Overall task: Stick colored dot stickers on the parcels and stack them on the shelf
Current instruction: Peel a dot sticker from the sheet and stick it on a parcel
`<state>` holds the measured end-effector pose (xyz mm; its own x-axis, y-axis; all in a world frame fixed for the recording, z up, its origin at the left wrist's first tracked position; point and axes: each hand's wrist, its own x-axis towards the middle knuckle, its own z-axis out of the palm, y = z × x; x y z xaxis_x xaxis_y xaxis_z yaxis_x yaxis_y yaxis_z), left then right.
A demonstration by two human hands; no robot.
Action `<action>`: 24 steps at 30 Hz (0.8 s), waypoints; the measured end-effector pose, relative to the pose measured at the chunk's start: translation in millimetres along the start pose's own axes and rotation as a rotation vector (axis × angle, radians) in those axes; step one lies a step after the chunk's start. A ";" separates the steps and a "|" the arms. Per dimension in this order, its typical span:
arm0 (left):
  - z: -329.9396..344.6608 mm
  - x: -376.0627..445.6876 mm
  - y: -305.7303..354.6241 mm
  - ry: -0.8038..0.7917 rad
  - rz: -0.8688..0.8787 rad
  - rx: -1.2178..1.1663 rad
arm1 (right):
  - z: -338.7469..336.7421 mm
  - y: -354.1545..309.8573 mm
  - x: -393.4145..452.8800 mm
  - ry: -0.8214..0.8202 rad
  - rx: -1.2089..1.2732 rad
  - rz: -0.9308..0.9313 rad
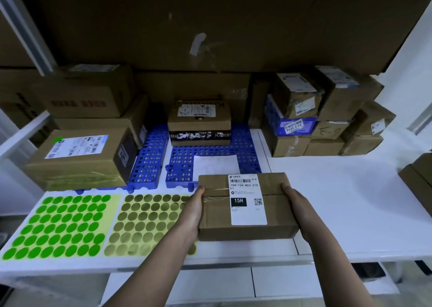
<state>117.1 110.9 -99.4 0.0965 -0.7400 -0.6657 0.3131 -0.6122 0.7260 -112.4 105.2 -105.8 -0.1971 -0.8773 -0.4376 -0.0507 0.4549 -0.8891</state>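
A flat brown parcel (275, 210) with a white shipping label marked 15H is held between both hands just above the white shelf (350, 208). My left hand (190, 210) grips its left side and my right hand (295, 203) grips its right side. To the left lie a sheet of green dot stickers (63, 226) and a sheet of olive-gold dot stickers (147, 222). A larger parcel (79, 159) at the left carries a green dot on its top corner.
Blue perforated pallets (184, 164) cover the shelf's middle, with a taped box (199, 124) on them and a white paper (215, 166) in front. Stacks of cardboard parcels stand at back left (93, 96) and back right (327, 114). Another box edge (418, 180) shows at far right.
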 end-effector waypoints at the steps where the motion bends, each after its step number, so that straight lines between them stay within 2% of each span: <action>1: 0.3 0.2 -1.3 -0.002 0.003 0.007 | -0.1 1.6 0.6 0.002 -0.002 0.000; 12: -2.6 3.3 -10.5 -0.050 0.097 0.101 | 2.0 21.4 10.7 0.079 -0.123 -0.064; 18: -9.6 9.5 -15.9 -0.040 0.267 0.279 | 4.9 22.3 13.2 0.238 -0.390 -0.109; 20: -13.8 13.0 -13.0 -0.029 0.310 0.309 | 9.1 18.9 9.4 0.360 -0.502 -0.226; 22: -20.2 15.1 -7.0 -0.005 0.389 0.307 | 16.8 12.8 6.9 0.482 -0.583 -0.423; 24: -30.2 16.1 0.3 0.033 0.479 0.304 | 30.2 -0.7 5.2 0.494 -0.556 -0.569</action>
<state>147.3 107.2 -115.1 0.1919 -0.9488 -0.2511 -0.0588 -0.2665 0.9620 -83.9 95.6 -111.5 -0.3862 -0.8839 0.2637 -0.7029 0.0969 -0.7047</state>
